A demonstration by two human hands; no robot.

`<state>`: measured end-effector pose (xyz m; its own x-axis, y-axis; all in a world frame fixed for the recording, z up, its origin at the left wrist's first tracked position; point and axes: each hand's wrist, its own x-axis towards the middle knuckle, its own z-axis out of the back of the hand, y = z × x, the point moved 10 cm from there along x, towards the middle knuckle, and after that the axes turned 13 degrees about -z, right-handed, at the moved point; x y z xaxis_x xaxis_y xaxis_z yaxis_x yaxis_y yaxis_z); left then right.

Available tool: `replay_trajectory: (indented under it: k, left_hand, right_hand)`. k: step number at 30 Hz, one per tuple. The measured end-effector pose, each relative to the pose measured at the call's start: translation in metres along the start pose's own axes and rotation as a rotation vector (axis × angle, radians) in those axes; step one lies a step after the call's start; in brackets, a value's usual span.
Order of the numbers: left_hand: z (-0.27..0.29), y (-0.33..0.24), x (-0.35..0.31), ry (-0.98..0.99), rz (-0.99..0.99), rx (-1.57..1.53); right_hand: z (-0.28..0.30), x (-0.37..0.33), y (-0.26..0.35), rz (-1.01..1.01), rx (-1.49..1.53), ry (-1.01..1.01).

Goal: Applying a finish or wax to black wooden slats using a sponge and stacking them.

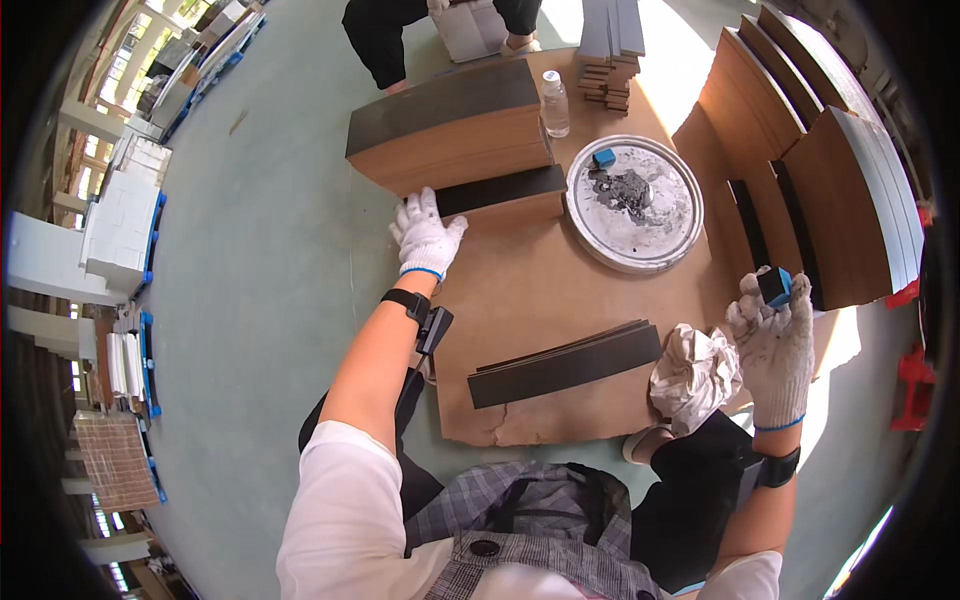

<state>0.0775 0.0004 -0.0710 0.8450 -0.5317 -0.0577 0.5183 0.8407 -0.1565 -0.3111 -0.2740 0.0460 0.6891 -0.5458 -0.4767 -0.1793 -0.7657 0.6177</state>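
My left hand (427, 236), in a white knit glove, rests with its fingers spread at the left end of a low stack of brown boards with a black top edge (505, 190). Behind that stands a taller board stack (450, 120) with a dark grey top. My right hand (775, 345), gloved and smudged dark at the fingers, pinches a small blue block (775, 287) beside the upright boards on the right. Between the hands lies a bundle of dark thin strips (565, 366). A round white lid (640, 250) smeared with black paste holds another blue block (603, 158).
A crumpled white cloth (696, 378) lies by my right wrist. A clear bottle (554, 105) stands behind the lid, near grey-topped boards (612, 35). Tall brown boards (850, 210) line the right side. Another person's legs (385, 40) are at the far edge of the brown sheet (500, 280).
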Motion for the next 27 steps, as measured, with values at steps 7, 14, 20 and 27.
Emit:
replay_trajectory:
  k: [7, 14, 20, 27]
  left_hand:
    - [-0.016, -0.055, 0.036, 0.183, -0.263, 0.23]
    - [0.001, -0.061, 0.012, 0.313, -0.25, 0.154]
    - [0.015, -0.115, -0.065, 0.522, -0.217, -1.294]
    - [0.06, -0.174, -0.151, 0.595, -0.158, -1.868]
  right_hand:
    - [-0.004, -0.001, 0.0, 0.0, -0.007, 0.017]
    - [0.004, -0.007, 0.005, -0.006, 0.008, 0.006]
    - [0.011, -0.016, 0.015, 0.061, 0.086, 0.014]
    - [0.009, -0.025, 0.014, 0.052, 0.111, 0.063]
